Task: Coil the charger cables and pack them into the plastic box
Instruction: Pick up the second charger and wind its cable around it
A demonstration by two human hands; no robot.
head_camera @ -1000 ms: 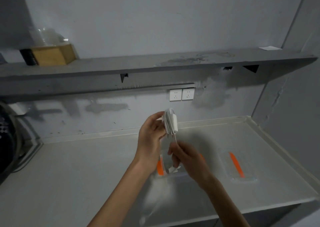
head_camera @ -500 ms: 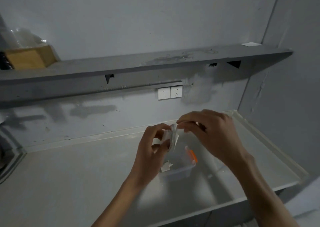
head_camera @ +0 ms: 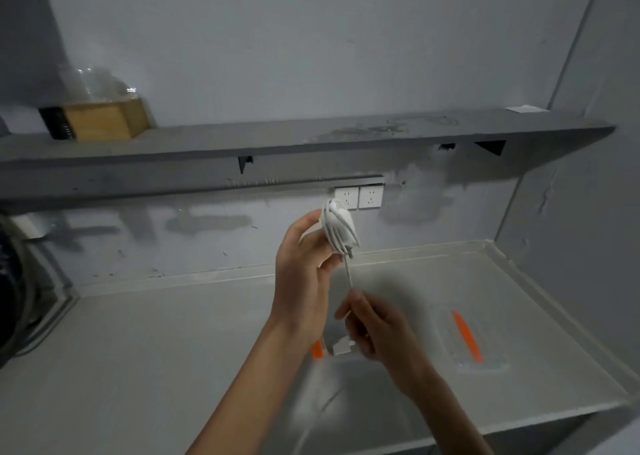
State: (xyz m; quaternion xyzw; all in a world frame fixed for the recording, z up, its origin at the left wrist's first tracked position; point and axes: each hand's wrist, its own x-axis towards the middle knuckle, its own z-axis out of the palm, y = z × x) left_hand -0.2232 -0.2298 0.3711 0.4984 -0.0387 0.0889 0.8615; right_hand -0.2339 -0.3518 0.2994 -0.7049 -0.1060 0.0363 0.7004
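2 hands are busy with 1 white charger cable held up above the desk. The left hand grips the wound bundle of loops between thumb and fingers, raised in front of the wall sockets, while the right hand pinches the loose tail that hangs straight down from the bundle. Most of the cable looks wound already; only that short tail seems left to wrap or tuck. Below the hands, the clear plastic box with an orange clasp sits on the desk, largely hidden by the wrists; something white shows inside it, though I cannot tell what it is. Its lid, with an orange strip, lies well apart to the right. By my reading, coiling of this cable is nearly finished, while placing it in the box and closing the lid are not yet done.
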